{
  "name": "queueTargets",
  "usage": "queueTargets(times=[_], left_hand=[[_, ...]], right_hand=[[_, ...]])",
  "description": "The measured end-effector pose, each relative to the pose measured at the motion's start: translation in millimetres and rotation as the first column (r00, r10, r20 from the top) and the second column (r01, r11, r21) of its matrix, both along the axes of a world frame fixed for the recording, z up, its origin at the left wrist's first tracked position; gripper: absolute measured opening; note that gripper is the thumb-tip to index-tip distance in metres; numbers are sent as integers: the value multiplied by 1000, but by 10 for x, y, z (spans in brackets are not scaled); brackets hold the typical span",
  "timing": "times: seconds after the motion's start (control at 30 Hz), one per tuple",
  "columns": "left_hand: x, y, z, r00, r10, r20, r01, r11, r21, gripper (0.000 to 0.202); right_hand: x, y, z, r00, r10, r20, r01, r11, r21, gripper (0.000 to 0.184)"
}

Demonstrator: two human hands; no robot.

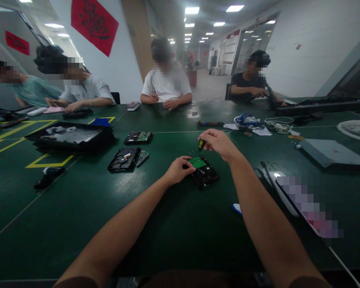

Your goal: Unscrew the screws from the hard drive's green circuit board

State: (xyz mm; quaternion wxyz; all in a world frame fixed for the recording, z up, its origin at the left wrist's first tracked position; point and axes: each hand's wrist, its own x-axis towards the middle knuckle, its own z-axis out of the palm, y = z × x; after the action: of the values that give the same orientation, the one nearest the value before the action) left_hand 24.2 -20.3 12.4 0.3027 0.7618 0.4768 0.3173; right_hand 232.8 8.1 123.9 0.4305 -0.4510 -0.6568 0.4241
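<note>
A black hard drive (pixel 208 178) with a green circuit board (pixel 198 162) on its far part lies on the green table in front of me. My left hand (pixel 181 170) grips the drive's left edge, thumb on top by the board. Above the far right of the drive, my right hand (pixel 217 143) pinches a small black and yellow screwdriver (pixel 201 145), tilted with its lower end toward the board. Whether its tip touches anything is too small to tell. Tiny screws (pixel 191 152) lie on the table just beyond the drive.
Left of the drive lie another opened drive (pixel 124 159), a loose circuit board (pixel 143 157) and a further drive (pixel 138 137). A black tray (pixel 72 138) stands farther left. To the right are a grey metal box (pixel 333 153) and a white bowl (pixel 247 121) of cables. Several people sit across the table.
</note>
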Motion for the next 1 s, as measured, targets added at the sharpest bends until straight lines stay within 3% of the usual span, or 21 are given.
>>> queueTargets(times=[0.33, 0.5, 0.63, 0.83, 1.0], left_hand=[[-2, -13, 19, 1000, -7, 18, 7, 1000, -6, 9], [6, -17, 38, 1000, 0, 0, 0, 1000, -8, 8], [6, -14, 29, 1000, 1, 6, -1, 1000, -3, 8], [-6, -8, 19, 1000, -17, 11, 17, 1000, 19, 9], [-12, -20, 48, 1000, -15, 0, 15, 1000, 7, 10]], right_hand=[[3, -43, 66, 995, 78, -57, -82, 995, -64, 18], [23, -7, 30, 999, 18, 46, -19, 1000, 24, 17], [2, -12, 22, 999, -36, 11, 36, 999, -10, 19], [-24, -30, 27, 997, 45, -56, -46, 999, -3, 18], [31, 3, 6, 998, 33, 59, -37, 998, 60, 22]])
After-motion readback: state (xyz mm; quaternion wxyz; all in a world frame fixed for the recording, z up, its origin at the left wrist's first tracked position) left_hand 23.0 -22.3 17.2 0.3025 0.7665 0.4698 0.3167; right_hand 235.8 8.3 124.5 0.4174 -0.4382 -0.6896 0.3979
